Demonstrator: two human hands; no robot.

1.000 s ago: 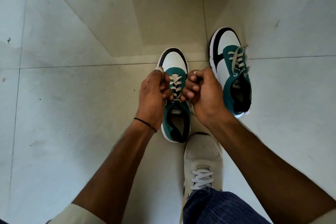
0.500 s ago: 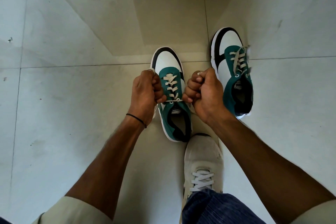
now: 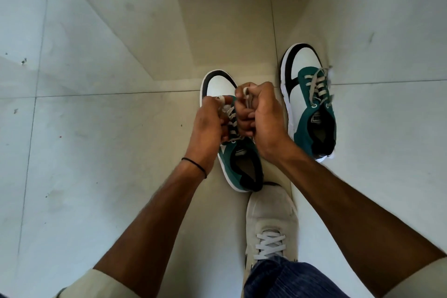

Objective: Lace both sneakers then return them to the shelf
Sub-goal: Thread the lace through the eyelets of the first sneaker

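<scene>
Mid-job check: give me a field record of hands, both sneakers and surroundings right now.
left hand: grips left lace end
right hand: grips right lace end, beside the left hand
near sneaker: on floor tiles, under both hands
far sneaker: to the right, untouched, laced, ends look loose
pale shoe: worn, behind near sneaker's heel

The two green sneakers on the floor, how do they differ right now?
On the nearer sneaker the left hand and right hand grip the laces; the farther sneaker lies untouched, laces loose. The nearer sneaker sits by the worn beige shoe, the farther sneaker apart. Both are green, white and black.
</scene>
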